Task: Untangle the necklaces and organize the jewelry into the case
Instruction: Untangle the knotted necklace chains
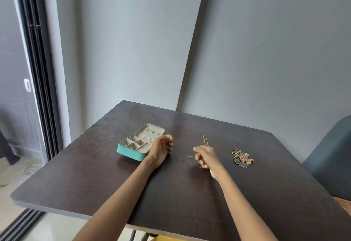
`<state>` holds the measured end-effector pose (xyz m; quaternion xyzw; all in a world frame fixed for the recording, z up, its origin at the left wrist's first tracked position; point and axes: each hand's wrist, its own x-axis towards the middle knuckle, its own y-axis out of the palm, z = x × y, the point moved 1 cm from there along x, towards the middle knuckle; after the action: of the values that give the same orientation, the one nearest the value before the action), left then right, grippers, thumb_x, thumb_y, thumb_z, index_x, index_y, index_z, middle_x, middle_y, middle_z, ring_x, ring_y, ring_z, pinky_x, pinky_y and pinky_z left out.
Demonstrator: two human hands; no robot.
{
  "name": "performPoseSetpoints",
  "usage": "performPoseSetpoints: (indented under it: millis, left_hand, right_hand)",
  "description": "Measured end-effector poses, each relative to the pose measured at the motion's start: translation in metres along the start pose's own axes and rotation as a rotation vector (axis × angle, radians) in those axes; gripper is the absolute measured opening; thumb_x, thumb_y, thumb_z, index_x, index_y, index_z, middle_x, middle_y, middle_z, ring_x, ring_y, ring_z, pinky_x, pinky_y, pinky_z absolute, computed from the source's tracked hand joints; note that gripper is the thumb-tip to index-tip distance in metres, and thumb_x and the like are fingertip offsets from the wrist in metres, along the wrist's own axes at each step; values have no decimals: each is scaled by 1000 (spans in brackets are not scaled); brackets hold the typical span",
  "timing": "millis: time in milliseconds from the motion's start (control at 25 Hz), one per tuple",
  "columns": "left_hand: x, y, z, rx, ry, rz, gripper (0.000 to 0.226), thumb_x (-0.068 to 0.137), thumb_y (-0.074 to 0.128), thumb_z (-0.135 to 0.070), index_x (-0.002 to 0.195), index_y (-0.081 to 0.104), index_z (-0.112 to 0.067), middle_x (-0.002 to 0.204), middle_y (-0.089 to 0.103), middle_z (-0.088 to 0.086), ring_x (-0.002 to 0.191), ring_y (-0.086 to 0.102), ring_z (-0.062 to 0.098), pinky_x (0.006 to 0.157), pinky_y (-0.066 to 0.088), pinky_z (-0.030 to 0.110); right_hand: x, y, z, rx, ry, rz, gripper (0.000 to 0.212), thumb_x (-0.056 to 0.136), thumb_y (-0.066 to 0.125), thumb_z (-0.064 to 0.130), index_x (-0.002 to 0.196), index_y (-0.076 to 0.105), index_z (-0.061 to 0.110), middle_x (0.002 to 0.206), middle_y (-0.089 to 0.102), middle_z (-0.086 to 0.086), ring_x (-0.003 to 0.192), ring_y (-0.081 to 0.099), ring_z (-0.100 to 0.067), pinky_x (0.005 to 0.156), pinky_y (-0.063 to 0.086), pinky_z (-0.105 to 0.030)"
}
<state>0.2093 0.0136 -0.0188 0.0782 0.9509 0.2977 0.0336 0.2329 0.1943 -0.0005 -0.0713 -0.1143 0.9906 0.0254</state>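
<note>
An open teal jewelry case (pixel 126 150) with beige compartments lies left of centre on the dark table (pixel 171 193). My left hand (pixel 163 146) hovers just right of the case, fingers curled, with something small and dark among the fingertips. My right hand (pixel 205 158) pinches a thin necklace chain (pixel 187 160) that trails over the table between my hands. A gold U-shaped hair pin (pixel 205 139) stands out just beyond my right hand. A heap of rings and earrings (pixel 242 158) sits to the right.
A grey wall rises behind the table. A sliding door frame (pixel 40 88) is at the left and a dark chair (pixel 330 161) at the right edge. The table's near edge drops to a tiled floor.
</note>
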Motion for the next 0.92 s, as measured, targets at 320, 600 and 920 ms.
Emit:
performPoseSetpoints:
  millis: [320, 600, 920]
  left_hand:
    - [-6, 6, -4, -73, 20, -6, 33, 77, 24, -8, 47, 34, -18, 48, 34, 0, 47, 33, 15, 55, 25, 28]
    - [-7, -3, -4, 3, 135, -172, 21, 82, 39, -18, 61, 41, -16, 55, 48, -1, 49, 37, 13, 50, 27, 26]
    - [-11, 0, 3, 1722, 438, -256, 38, 94, 46, -26, 72, 63, 1, 93, 58, 12, 79, 62, 34, 62, 39, 38]
  right_hand:
    - [10, -13, 6, 370, -16, -108, 32, 89, 55, 11, 64, 37, 19, 41, 22, 10, 30, 16, -3, 32, 9, -11]
    - [18, -29, 30, 789, -13, -176, 36, 91, 47, 10, 61, 29, 18, 33, 22, 10, 23, 18, -3, 25, 11, -11]
    - [11, -46, 56, 863, -113, -89, 41, 92, 44, 14, 56, 26, 19, 37, 24, 9, 26, 19, -3, 25, 12, -16]
